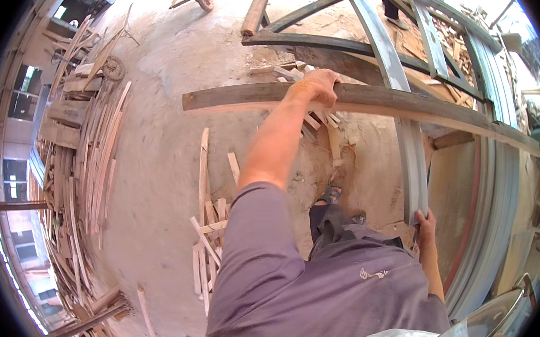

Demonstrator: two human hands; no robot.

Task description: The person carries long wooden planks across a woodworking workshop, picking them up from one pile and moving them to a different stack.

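Note:
A long wooden beam (397, 103) lies across the grey metal rail (412, 165), its left end sticking out over the floor. My left hand (319, 87) reaches forward with its fingers wrapped over the beam's top edge, left of the rail. Low on the right, my right hand (425, 225) is closed at the near end of the rail, thumb side against its corner. Part of that hand's grip is hidden, and something dark shows just below it. Beyond the beam stands a metal frame (311, 38) with crossing bars and a roller (257, 8) at its left end.
Offcuts lie near my feet (331, 194) and in a pile (208, 248) to the left. Long strips (103, 161) are stacked along the left wall, near a wheel (113, 68). A wheelbarrow (204, 1) stands far off. Another person (393, 9) is behind the frame.

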